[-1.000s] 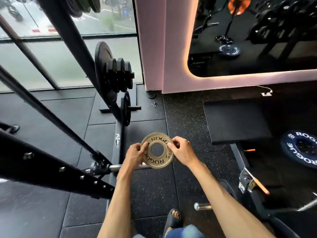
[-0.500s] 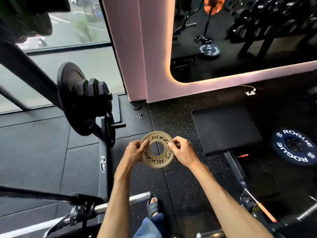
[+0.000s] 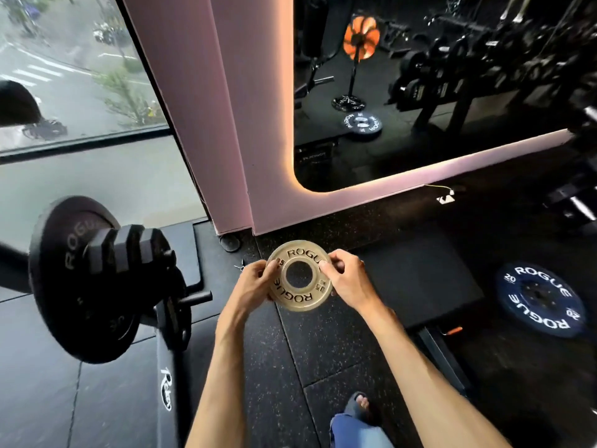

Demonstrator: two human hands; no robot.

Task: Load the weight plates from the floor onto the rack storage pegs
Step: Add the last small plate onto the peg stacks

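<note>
Both the left hand (image 3: 255, 282) and right hand (image 3: 347, 281) grip the small gold plate (image 3: 295, 299) by its rim, up in the air near the rack's lower peg (image 3: 197, 299). It looks like carrying. Next, its hole must meet the peg's tip.

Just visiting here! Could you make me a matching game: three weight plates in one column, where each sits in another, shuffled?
1. gold plate
2. blue plate
3. large black plate

A. flat on the floor
B. on a rack peg
C. held by left hand and right hand

Pairs: 1-C, 2-A, 3-B.
</note>
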